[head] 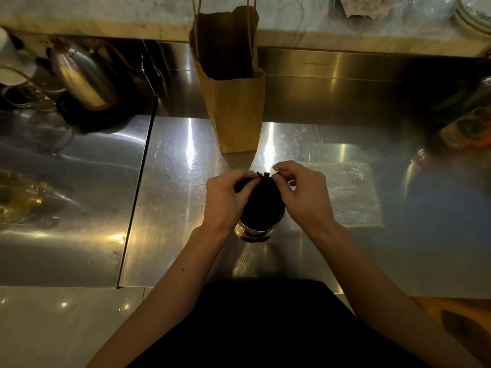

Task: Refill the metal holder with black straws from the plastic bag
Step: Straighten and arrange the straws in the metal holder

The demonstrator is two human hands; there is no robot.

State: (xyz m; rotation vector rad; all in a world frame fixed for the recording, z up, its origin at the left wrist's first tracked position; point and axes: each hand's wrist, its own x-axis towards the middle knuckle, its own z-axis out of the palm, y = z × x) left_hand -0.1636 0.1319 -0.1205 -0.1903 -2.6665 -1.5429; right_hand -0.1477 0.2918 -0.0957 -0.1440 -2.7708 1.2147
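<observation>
Head view looks down on a brushed steel worktop (172,197) streaked with lamp glare in a dim room. A dark seam runs down its left part, and a pale marble ledge (106,11) crosses the back above a steel upstand.

A brown paper bag (236,107) stands upright at the back centre, its string handles reaching up to the ledge. A steel kettle (85,75) sits on a dark base at the far left, and stacked plates (475,14) rest on the ledge at the far right.

The metal holder (256,231) stands near the front edge, directly before the person, packed with black straws (264,195). The left hand (228,200) and right hand (305,195) close in from either side and hide the holder's flanks. The fingers (247,177) of the left and those of the right both curl in and pinch the straw tops. The clear plastic bag (353,197) lies flat on the worktop just right of the holder, partly under the right wrist.
</observation>
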